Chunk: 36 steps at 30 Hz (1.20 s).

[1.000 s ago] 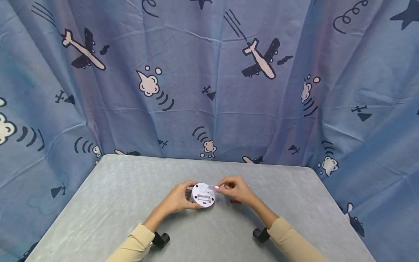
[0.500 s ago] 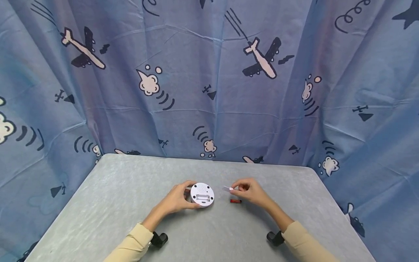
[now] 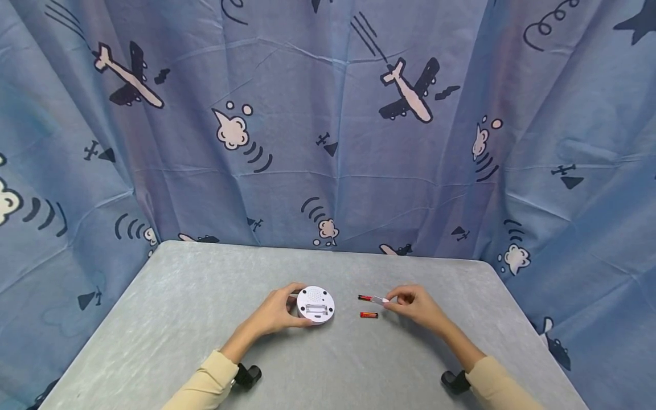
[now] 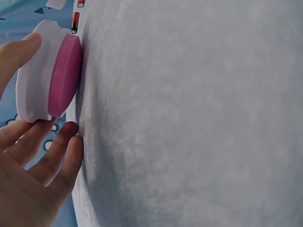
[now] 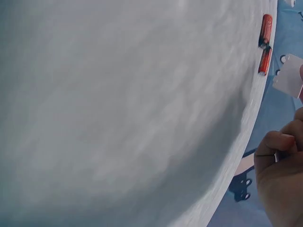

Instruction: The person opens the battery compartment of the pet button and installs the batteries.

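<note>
My left hand (image 3: 277,310) grips a round white device (image 3: 315,297) by its edges, thumb on the near side and fingers on the far side. Its underside faces up, with dark feet, small holes and an uncovered battery compartment. A pink face (image 4: 65,75) on its other side shows in the left wrist view, turned to the table. To the right, my right hand (image 3: 417,307) pinches a small white battery cover (image 5: 288,78) between thumb and forefinger, held above the table. Two red batteries lie between the hands, one nearer (image 3: 369,315) and one farther (image 3: 364,297), partly behind the cover.
A pale grey cloth-like surface covers the table (image 3: 230,273). Behind its far edge hangs a blue curtain (image 3: 287,142) printed with planes and clouds. A black camera mount sits on each wrist.
My right hand has carried the battery cover rightward, away from the device and past the batteries, which have come into view. The left hand and device have shifted only slightly left.
</note>
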{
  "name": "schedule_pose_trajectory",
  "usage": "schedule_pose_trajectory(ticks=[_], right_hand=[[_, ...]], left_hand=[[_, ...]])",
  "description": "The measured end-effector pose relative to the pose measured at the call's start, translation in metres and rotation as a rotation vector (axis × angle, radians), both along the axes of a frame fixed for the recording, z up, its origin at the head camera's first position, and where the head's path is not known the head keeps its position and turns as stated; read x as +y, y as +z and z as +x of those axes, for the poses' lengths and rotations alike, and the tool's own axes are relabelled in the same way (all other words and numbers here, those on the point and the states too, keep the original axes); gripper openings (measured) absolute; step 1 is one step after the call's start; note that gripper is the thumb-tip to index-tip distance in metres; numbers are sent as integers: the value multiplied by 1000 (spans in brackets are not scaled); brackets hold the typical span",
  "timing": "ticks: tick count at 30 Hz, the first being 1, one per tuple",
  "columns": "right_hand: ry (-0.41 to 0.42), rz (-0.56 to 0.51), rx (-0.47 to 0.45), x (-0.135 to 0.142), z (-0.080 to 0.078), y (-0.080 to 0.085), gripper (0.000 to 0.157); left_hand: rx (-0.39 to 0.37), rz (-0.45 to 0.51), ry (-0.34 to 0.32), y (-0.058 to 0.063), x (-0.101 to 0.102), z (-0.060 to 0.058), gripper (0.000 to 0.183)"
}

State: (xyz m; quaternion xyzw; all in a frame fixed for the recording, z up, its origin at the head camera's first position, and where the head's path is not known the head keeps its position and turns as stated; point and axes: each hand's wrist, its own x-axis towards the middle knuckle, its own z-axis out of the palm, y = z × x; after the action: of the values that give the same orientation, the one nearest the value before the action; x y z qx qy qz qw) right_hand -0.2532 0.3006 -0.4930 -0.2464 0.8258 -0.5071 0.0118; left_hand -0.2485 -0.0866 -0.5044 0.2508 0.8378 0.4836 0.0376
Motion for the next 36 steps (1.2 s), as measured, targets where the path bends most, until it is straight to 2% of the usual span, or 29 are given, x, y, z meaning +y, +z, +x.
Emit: schedule_pose_trajectory(ticks=[11, 15, 22, 28, 32, 36], right_hand=[[4, 3, 66, 25, 9, -3, 8], [-5, 46, 91, 32, 13, -4, 6], [23, 107, 60, 41, 18, -4, 8], [97, 126, -1, 48, 18, -3, 29], [73, 138, -39, 52, 18, -2, 42], [17, 160, -64, 53, 16, -2, 49]], left_hand=[[-12, -1, -2, 0, 0, 0, 80], [-14, -4, -2, 0, 0, -1, 80], [-12, 0, -9, 0, 0, -2, 80], [-8, -9, -11, -1, -1, -2, 80], [-10, -6, -12, 0, -1, -1, 80], [-15, -4, -12, -2, -2, -2, 79]])
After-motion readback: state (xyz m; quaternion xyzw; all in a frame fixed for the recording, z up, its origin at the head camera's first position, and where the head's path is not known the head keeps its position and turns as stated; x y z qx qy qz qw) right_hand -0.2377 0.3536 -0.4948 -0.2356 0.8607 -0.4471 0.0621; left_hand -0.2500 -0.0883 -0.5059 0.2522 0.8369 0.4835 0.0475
